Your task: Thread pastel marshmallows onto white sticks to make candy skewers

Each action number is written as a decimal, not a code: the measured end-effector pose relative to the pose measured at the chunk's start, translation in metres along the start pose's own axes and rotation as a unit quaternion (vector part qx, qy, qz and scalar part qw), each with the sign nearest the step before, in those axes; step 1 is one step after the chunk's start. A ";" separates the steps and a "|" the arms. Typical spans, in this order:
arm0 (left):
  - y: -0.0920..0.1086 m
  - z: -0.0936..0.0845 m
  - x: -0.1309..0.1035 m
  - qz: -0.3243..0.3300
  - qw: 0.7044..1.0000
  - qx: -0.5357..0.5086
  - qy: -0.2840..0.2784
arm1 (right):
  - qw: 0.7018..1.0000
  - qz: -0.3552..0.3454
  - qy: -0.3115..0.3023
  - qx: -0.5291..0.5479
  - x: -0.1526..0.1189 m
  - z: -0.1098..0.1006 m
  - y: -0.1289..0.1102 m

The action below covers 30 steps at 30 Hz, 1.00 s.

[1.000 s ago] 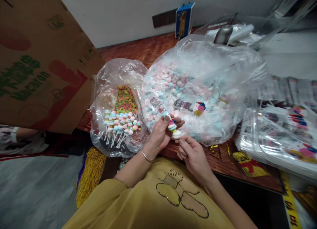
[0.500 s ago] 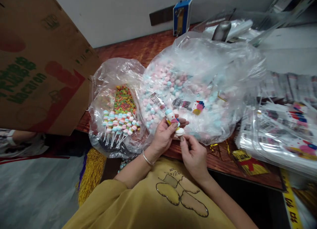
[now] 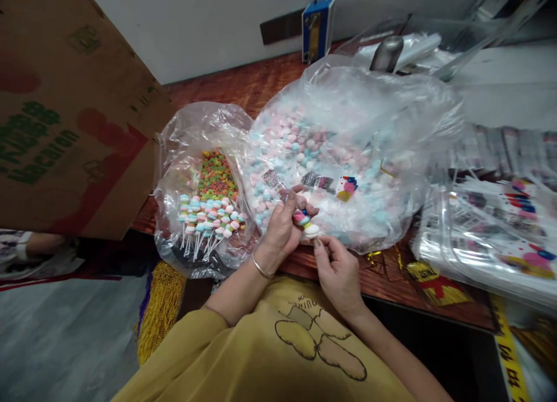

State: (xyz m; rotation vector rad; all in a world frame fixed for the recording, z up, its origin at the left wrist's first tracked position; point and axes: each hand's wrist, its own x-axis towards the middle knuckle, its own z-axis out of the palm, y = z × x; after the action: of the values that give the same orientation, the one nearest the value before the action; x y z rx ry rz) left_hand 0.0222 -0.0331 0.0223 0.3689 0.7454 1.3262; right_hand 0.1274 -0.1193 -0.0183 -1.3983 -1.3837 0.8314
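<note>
Head view shows the left hand (image 3: 282, 225) with its grip wrapped around a small, colourful stack of soft-looking candy (image 3: 310, 230), near the front of a big clear plastic bag of pink, blue and white puffs (image 3: 369, 109). Thumb and finger of the right hand (image 3: 340, 270) come together just by the stack's white end; I cannot tell if that grip has hold of anything. A gentle hold seems best, as the candy could squash, and keeping it straight should help.

Both sit over a dark red wooden table (image 3: 239, 82). Striped candy pops on white sticks (image 3: 209, 214) lie to the left, near a big brown cardboard box (image 3: 52, 65). Behind is a plain grey wall (image 3: 204, 25).
</note>
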 end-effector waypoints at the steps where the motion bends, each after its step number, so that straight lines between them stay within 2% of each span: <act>1: -0.006 0.001 -0.002 0.010 1.000 0.009 0.004 | 1.000 -0.003 0.005 -0.009 0.000 0.001 0.000; 6: -0.021 0.002 -0.014 0.009 1.000 0.026 0.003 | 1.000 0.010 0.008 -0.001 0.003 0.002 -0.001; 11: -0.009 -0.003 -0.011 -0.015 1.000 -0.006 0.004 | 0.999 0.022 -0.031 0.022 0.007 -0.005 -0.001; 13: -0.001 -0.005 -0.007 -0.024 1.000 -0.017 0.012 | 0.994 0.057 -0.067 0.056 0.007 -0.008 -0.001; 15: 0.007 -0.008 -0.003 -0.027 0.999 -0.019 0.013 | 0.973 0.127 -0.111 0.159 0.006 -0.009 -0.002; 17: 0.015 -0.009 -0.002 -0.020 0.999 -0.028 0.017 | 0.922 0.203 -0.154 0.292 0.004 -0.007 -0.001; 19: 0.020 -0.008 -0.001 -0.019 0.998 -0.047 0.022 | 0.879 0.241 -0.178 0.370 0.003 -0.005 0.001; 20: 0.022 -0.006 -0.001 -0.025 0.998 -0.059 0.024 | 0.881 0.236 -0.180 0.369 0.002 -0.004 0.001; 21: 0.022 -0.005 -0.002 -0.030 0.997 -0.069 0.026 | 0.901 0.212 -0.169 0.339 0.001 -0.003 0.002; 24: 0.019 0.002 -0.003 -0.035 0.995 -0.091 0.033 | 0.989 0.050 -0.069 0.119 0.000 -0.001 0.003; 25: 0.016 0.005 -0.004 -0.034 0.994 -0.094 0.040 | 0.999 -0.011 -0.030 0.033 0.000 -0.001 0.002; 27: 0.010 0.010 -0.007 -0.037 0.993 -0.094 0.056 | 0.991 -0.099 0.024 -0.090 0.001 0.000 0.000; 29: 0.005 0.012 -0.010 -0.050 0.992 -0.095 0.068 | 0.986 -0.117 0.038 -0.115 0.002 0.000 -0.002; 30: 0.003 0.012 -0.011 -0.058 0.991 -0.096 0.071 | 0.991 -0.098 0.032 -0.088 0.002 0.001 -0.003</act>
State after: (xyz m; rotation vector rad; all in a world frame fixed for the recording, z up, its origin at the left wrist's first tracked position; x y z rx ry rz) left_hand 0.0280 -0.0410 0.0361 0.0762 0.7385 1.3102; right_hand 0.1263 -0.1174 -0.0155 -1.3816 -1.5469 0.5427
